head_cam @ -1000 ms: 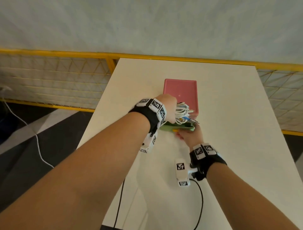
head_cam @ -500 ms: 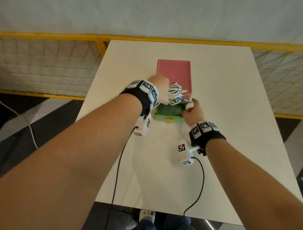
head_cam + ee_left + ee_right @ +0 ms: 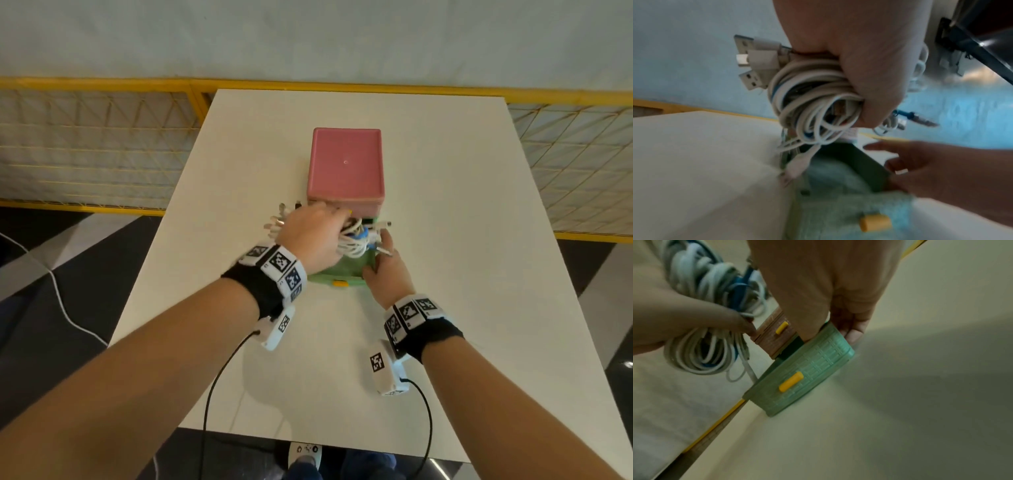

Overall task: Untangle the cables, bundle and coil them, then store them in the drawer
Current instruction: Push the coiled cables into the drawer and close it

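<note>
White tabletop [image 3: 445,308] fills mid-frame; on it, a pink plastic drawer box [image 3: 345,164]. Left hand [image 3: 308,236] fists a coiled bundle of white and blue cables [image 3: 813,104] above the pulled-out green drawer [image 3: 803,373], whose right corner the right hand [image 3: 387,274] grips.

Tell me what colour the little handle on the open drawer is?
Yellow. The handle on the green drawer shows best in the right wrist view.
</note>
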Tool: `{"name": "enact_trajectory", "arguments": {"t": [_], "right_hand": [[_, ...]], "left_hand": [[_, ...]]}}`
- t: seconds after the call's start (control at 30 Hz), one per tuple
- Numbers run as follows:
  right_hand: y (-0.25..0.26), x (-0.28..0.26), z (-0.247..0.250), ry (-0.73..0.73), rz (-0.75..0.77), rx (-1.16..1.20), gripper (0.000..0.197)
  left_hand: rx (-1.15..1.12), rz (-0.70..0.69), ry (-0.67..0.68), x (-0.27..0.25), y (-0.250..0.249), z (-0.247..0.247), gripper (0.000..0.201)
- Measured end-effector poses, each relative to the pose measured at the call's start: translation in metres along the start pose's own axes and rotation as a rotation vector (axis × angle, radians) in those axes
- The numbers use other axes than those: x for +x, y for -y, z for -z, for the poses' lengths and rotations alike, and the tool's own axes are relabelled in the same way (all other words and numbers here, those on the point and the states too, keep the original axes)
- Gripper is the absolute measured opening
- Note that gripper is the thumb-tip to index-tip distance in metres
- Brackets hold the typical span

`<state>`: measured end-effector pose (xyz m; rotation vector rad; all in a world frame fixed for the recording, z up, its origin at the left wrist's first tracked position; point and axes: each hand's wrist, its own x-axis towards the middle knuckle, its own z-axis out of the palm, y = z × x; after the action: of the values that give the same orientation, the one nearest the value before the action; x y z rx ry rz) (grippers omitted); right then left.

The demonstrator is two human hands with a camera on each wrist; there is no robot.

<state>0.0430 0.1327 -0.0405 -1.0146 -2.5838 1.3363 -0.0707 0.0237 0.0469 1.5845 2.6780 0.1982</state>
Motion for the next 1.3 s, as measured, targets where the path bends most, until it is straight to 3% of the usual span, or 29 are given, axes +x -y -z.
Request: {"name": "enact_trajectory", "arguments": {"t": [0.17,0.27,0.4,0.5,0.57,0.7,0.8,0.9,1.0,1.07,1.17,1.3], "right_hand": [[0.001,-0.007,-0.002,-0.128,0.028,0.029,0.095],[-0.001,-0.009,-0.004,-0.168,0.156,-0.072,0.093],[0.000,-0.013,-0.006,-0.103,0.318,-0.317,0.076],[0.002,-0.012,-0.002,-0.066,0.284,-0.344,0.067],[0.005,-0.013,0.002,-0.051,0.250,-0.365,0.062],[0.006,-0.013,0.006,-0.032,0.240,-0.356,0.054],[0.005,-0.011,0.004,-0.019,0.261,-0.360,0.057],[0.006,-0.010,0.002,0.003,0.299,-0.369,0.077],[0.007,-0.008,0.005,0.048,0.252,-0.383,0.078],[0.010,-0.006,0.006,0.096,0.225,-0.437,0.077],[0.015,-0.003,0.006,0.143,0.189,-0.523,0.077],[0.015,-0.003,0.006,0.147,0.191,-0.518,0.080]], "left_hand": [[0.235,0.161,0.310,0.022,-0.015,-0.024,0.014],[0.232,0.284,0.331,0.038,-0.023,-0.037,0.019],[0.328,0.393,0.359,0.045,-0.034,-0.049,0.022],[0.408,0.359,0.478,0.047,-0.035,-0.047,0.017],[0.431,0.266,0.538,0.047,-0.032,-0.043,0.011],[0.419,0.086,0.493,0.038,-0.029,-0.041,0.011],[0.454,0.109,0.444,0.038,-0.034,-0.048,0.024],[0.470,0.155,0.405,0.040,-0.040,-0.052,0.024],[0.480,0.111,0.455,0.042,-0.038,-0.048,0.019],[0.318,0.097,0.530,0.044,-0.027,-0.037,0.010],[0.157,0.086,0.628,0.043,-0.013,-0.022,0.036],[0.076,0.150,0.577,0.035,-0.014,-0.028,0.035]]}}
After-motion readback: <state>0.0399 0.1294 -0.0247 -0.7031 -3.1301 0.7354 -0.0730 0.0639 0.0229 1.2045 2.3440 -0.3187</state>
